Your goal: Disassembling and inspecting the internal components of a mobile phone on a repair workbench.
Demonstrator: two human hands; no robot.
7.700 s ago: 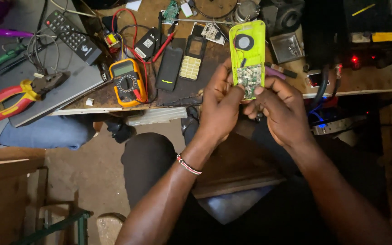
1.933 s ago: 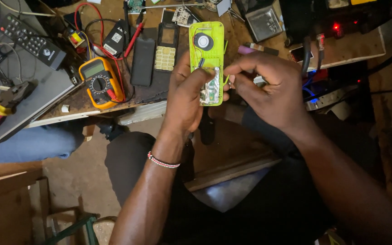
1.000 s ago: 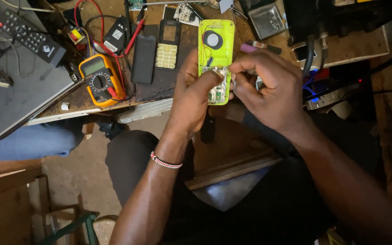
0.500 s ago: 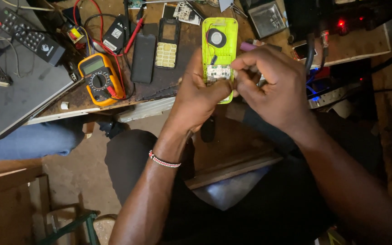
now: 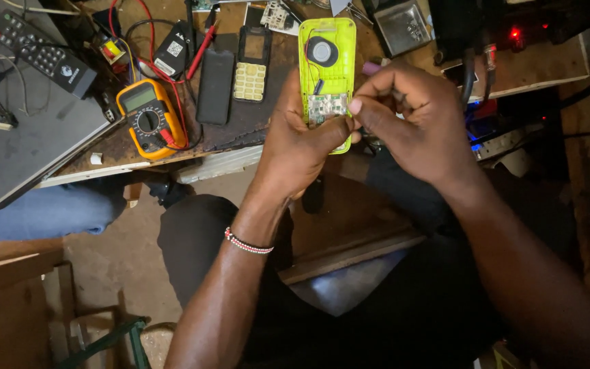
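My left hand [image 5: 300, 140] grips the lower end of an opened lime-green phone shell [image 5: 327, 48], held upright over the edge of the workbench. A round speaker and a small circuit board show inside it. My right hand [image 5: 414, 119] is curled next to it, fingertips pinched at the circuit board; a purple tool tip [image 5: 371, 67] peeks out above its fingers. A beaded bracelet sits on my left wrist.
On the wooden workbench [image 5: 548, 65] lie a yellow multimeter [image 5: 150, 117] with red leads, a black phone back [image 5: 215, 85], a keypad phone [image 5: 252, 63], a remote control [image 5: 39, 53] and a grey laptop [image 5: 25, 137]. A lit power strip [image 5: 493, 137] sits at the right.
The green shell has stayed in my left hand. My right hand has closed in on the circuit board and its fingertips shift slightly there. The red pliers have left the view.
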